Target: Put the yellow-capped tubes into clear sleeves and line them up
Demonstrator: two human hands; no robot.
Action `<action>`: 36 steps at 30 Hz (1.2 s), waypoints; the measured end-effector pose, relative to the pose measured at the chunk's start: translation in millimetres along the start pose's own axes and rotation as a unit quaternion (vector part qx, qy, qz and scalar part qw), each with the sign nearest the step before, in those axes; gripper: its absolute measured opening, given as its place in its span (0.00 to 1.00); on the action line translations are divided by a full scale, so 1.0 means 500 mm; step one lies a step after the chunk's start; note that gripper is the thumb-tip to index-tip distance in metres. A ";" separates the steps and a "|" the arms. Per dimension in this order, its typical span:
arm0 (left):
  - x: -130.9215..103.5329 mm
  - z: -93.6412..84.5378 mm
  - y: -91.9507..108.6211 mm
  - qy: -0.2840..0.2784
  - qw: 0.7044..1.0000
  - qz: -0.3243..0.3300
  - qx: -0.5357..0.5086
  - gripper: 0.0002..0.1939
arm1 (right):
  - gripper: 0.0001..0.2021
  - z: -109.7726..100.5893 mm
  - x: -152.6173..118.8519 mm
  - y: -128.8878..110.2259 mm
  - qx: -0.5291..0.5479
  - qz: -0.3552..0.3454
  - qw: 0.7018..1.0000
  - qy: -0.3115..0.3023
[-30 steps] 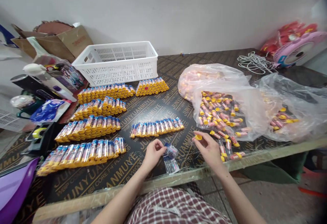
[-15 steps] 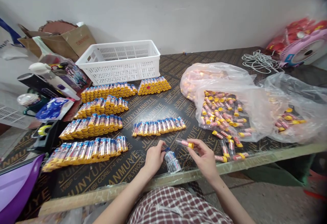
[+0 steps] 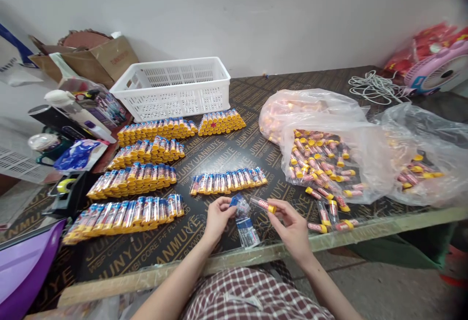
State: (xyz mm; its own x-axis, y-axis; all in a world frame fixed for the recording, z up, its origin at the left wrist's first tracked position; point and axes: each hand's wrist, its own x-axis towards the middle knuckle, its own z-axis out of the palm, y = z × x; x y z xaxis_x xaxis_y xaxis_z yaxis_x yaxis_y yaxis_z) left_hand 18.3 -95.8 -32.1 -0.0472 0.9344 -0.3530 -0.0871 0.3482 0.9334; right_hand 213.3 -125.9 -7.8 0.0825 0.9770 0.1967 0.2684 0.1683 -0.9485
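- The worktop (image 3: 226, 153) is dark, with printed golden words, and it carries all the things below.
- The white basket (image 3: 175, 101) stands at the back, near the wall.
- The open plastic bag (image 3: 373, 159) lies at the right; many tubes with yellow caps are inside, and several lie loose before it.
- The stacked tubes (image 3: 126, 213) make rows at the left, and the short row (image 3: 228, 182) lies in the middle.
- The right hand (image 3: 292, 230) has its thumb and fingers closed on the yellow-capped end of one tube.
- The left hand (image 3: 218, 217) pinches one label at its blue edge.
- The label pile (image 3: 247, 233) lies on the worktop, between the two hands.
- The held tube (image 3: 261, 203) is tilted, its clear end pointing towards the left hand.
- The pinched label (image 3: 240, 205) is just beside this clear end.
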 end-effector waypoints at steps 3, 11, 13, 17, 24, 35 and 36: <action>0.011 0.002 0.017 0.003 0.987 -0.067 -0.144 0.16 | 0.09 0.006 -0.005 -0.002 0.006 -0.016 1.000 -0.003; 0.019 0.004 0.029 0.058 0.969 -0.099 -0.218 0.20 | 0.10 0.011 -0.018 -0.018 -0.019 -0.056 0.998 0.010; 0.018 0.005 0.031 0.074 0.969 -0.096 -0.216 0.21 | 0.10 0.011 -0.020 -0.018 -0.028 -0.067 0.997 0.010; 0.015 0.006 0.032 0.084 0.969 -0.092 -0.214 0.22 | 0.12 0.015 -0.023 -0.016 -0.047 -0.083 0.995 0.004; 0.004 0.017 0.028 0.058 0.984 -0.042 -0.165 0.21 | 0.13 0.024 -0.024 -0.025 -0.072 -0.106 0.989 -0.071; -0.035 0.030 0.065 -0.163 0.967 -0.095 -0.169 0.18 | 0.33 0.027 -0.006 -0.008 -0.105 -0.147 0.979 -0.098; -0.038 0.031 0.066 -0.184 0.965 -0.104 -0.157 0.18 | 0.36 0.026 -0.004 -0.009 -0.094 -0.147 0.978 -0.111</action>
State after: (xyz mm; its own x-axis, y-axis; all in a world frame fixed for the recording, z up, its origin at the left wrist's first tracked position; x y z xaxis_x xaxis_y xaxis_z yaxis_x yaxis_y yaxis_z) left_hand 31.7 -101.0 6.7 0.3559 0.8304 -0.4287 -0.3572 0.5448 0.7587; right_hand 199.4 -126.9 -7.2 -0.2307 0.8976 0.3756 0.4233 0.4401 -0.7919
